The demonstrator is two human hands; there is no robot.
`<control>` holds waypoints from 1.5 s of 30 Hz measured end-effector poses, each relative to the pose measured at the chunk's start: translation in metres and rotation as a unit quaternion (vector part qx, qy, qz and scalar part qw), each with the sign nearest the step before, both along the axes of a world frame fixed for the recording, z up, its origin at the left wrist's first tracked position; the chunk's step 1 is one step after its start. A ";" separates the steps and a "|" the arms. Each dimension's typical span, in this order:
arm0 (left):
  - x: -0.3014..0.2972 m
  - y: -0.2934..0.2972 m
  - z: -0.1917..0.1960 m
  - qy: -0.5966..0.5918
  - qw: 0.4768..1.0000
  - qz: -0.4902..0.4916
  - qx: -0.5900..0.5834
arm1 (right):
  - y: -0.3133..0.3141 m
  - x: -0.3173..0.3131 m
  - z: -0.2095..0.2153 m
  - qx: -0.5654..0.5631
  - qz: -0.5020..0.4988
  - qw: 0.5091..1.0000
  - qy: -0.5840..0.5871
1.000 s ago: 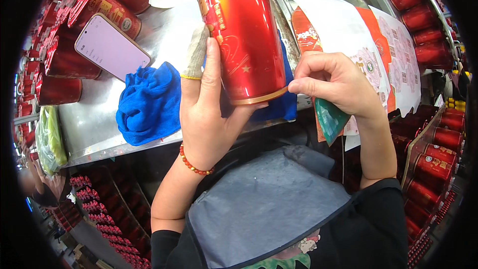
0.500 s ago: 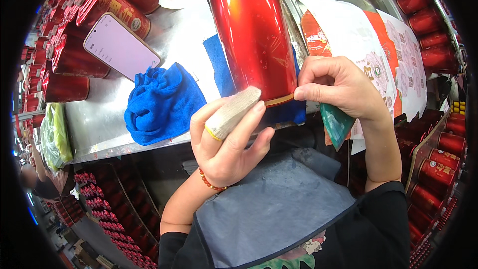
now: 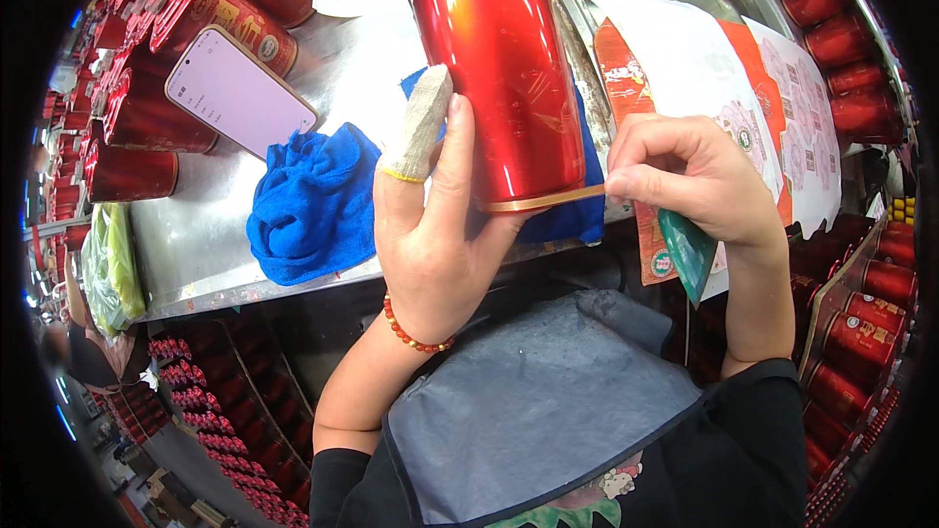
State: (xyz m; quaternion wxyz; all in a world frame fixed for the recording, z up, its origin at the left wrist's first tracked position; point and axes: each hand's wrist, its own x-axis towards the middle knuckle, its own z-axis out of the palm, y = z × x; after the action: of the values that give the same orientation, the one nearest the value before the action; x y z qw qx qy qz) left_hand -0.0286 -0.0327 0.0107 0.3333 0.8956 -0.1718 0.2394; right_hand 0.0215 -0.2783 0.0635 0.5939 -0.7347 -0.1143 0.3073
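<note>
Steel bench (image 3: 196,254): we record 1 red canister (image 3: 504,68) above its front edge, base end toward us, presumably for access to the rim. Blue cloth (image 3: 587,220) shows beneath, likely padding; contact hidden. Left hand (image 3: 430,244) lies open along the canister's left side, thumb at the base, apparently steadying it. Right hand (image 3: 704,181) makes a narrow pinch; below hangs a green pouch (image 3: 690,254), its hold unclear. Fabric sleeve (image 3: 421,127) covers 1 left finger, perhaps against abrasion. Smallest: tan strip (image 3: 548,200), base rim to right fingertips, held straight, we judge, for tension.
</note>
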 end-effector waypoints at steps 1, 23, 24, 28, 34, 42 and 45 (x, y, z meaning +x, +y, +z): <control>0.000 0.000 0.001 -0.001 1.000 0.001 -0.003 | 0.000 0.001 -0.002 -0.002 0.000 1.000 -0.001; -0.002 0.013 -0.012 0.082 0.992 -0.049 -0.087 | 0.008 0.000 -0.006 0.026 -0.004 1.000 0.017; -0.001 0.012 -0.011 0.091 0.992 -0.043 -0.082 | 0.007 -0.002 -0.006 0.029 -0.003 1.000 -0.002; -0.001 0.012 -0.010 0.117 0.990 -0.033 -0.071 | 0.006 -0.014 0.012 0.017 0.024 0.993 -0.113; 0.001 0.004 0.011 -0.020 0.999 -0.045 -0.016 | 0.009 -0.047 0.043 0.090 0.111 0.964 -0.223; 0.000 0.008 0.029 -0.096 0.989 -0.090 0.066 | -0.024 -0.038 0.113 0.198 0.275 0.917 -0.212; 0.002 0.009 0.025 -0.072 0.991 -0.092 0.066 | -0.051 -0.021 0.128 0.154 0.128 0.940 -0.277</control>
State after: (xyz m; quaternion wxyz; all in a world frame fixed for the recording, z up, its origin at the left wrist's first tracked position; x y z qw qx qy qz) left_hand -0.0264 -0.0235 0.0359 0.2806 0.8764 -0.2925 0.2601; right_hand 0.0005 -0.3291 0.1910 0.6001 -0.6696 -0.4133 0.1439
